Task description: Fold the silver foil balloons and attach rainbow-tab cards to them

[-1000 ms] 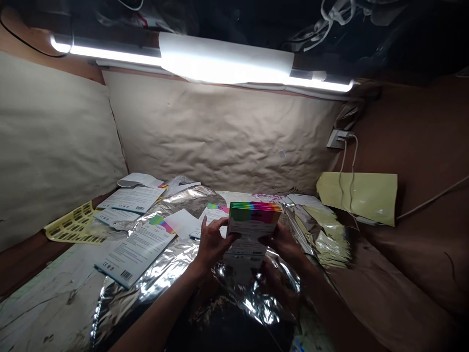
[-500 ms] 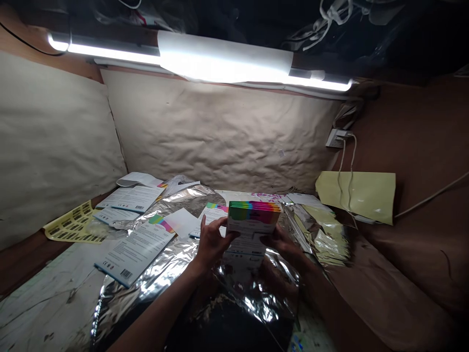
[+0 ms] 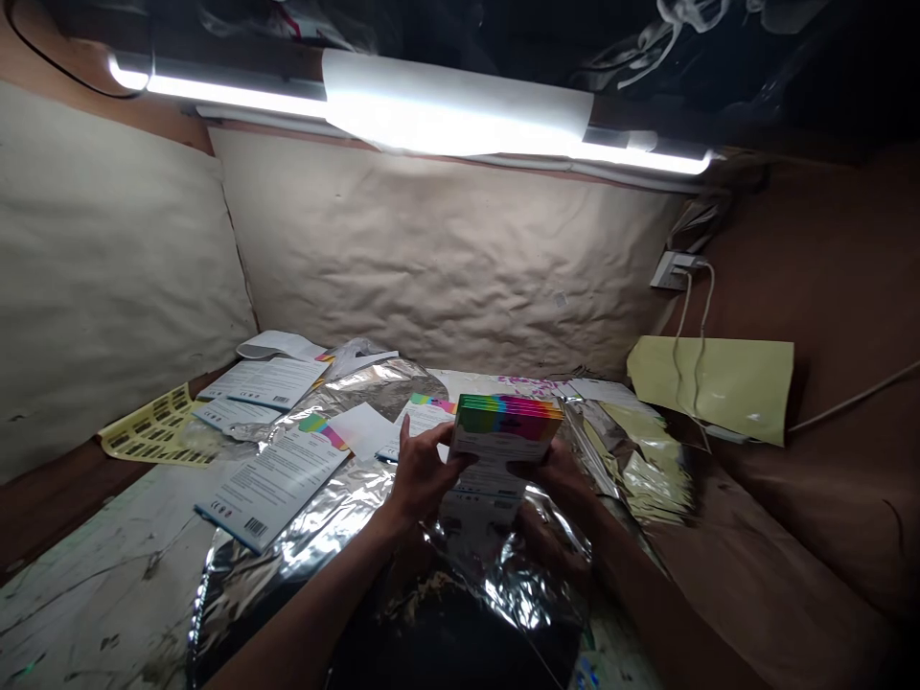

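Between my two hands is a stack of printed cards (image 3: 503, 443), their rainbow-coloured top edges slightly fanned. My left hand (image 3: 424, 470) grips the stack's left side, thumb across the front face. On the opposite side my right hand (image 3: 557, 471) clasps it, with its fingers partly in shadow. The stack is upright above a shiny silver plastic sheet (image 3: 337, 513). Behind my left hand lies another printed card (image 3: 421, 422), partly covered. Further left, a large white printed card (image 3: 277, 489) with a barcode rests on the sheet.
Several more printed packs (image 3: 269, 381) lie at the back left, near a yellow label sheet (image 3: 154, 426). Crumpled yellow backing paper (image 3: 651, 470) is at right. Cables hang from a wall socket (image 3: 676, 271) past a yellow sheet (image 3: 740, 388). A tube light (image 3: 237, 96) hangs above.
The view has shifted slightly, so the scene sits a little further right. Both hands keep hold of the card stack, with little visible change in grip.
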Action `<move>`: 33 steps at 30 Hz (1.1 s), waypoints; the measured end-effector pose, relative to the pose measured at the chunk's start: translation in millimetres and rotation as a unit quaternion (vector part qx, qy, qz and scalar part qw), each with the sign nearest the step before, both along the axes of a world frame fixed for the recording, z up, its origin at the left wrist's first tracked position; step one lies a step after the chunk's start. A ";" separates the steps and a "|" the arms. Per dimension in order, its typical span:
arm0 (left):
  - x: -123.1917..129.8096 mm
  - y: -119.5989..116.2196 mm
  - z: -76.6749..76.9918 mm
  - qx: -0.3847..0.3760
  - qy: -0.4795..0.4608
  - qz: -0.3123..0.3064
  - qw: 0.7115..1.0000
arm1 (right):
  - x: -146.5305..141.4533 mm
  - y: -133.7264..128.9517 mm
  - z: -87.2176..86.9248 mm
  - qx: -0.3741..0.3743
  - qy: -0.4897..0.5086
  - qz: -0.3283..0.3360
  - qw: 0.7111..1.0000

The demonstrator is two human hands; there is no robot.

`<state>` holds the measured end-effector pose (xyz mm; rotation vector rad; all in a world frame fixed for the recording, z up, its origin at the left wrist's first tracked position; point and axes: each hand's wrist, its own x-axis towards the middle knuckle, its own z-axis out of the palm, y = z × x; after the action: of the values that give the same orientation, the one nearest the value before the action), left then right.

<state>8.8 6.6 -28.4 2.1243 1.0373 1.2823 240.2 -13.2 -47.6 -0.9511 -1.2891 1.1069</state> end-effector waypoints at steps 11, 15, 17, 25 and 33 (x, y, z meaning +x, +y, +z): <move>1.5 -2.2 2.2 -0.012 0.000 0.002 1.000 | -3.8 1.5 -10.5 0.006 -0.004 -0.041 0.999; 4.5 -1.5 -3.4 0.001 -0.001 0.029 1.000 | -6.4 -1.1 -9.3 0.012 -0.037 -0.045 0.998; 6.1 -1.6 -5.5 0.005 0.003 0.036 0.999 | -8.8 -2.3 -8.7 0.022 -0.047 -0.062 0.997; -5.3 0.3 3.0 0.064 0.005 0.045 0.997 | -13.9 -0.6 -9.9 0.032 -0.006 -0.115 0.993; -14.9 26.5 -8.5 -0.379 -0.412 -0.042 0.827 | -0.2 -4.7 3.2 -0.024 0.132 -0.070 0.988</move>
<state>-6.1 33.2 -36.9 0.8545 0.8225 1.2474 240.0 -17.8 -44.4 -0.8824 -0.9708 1.1172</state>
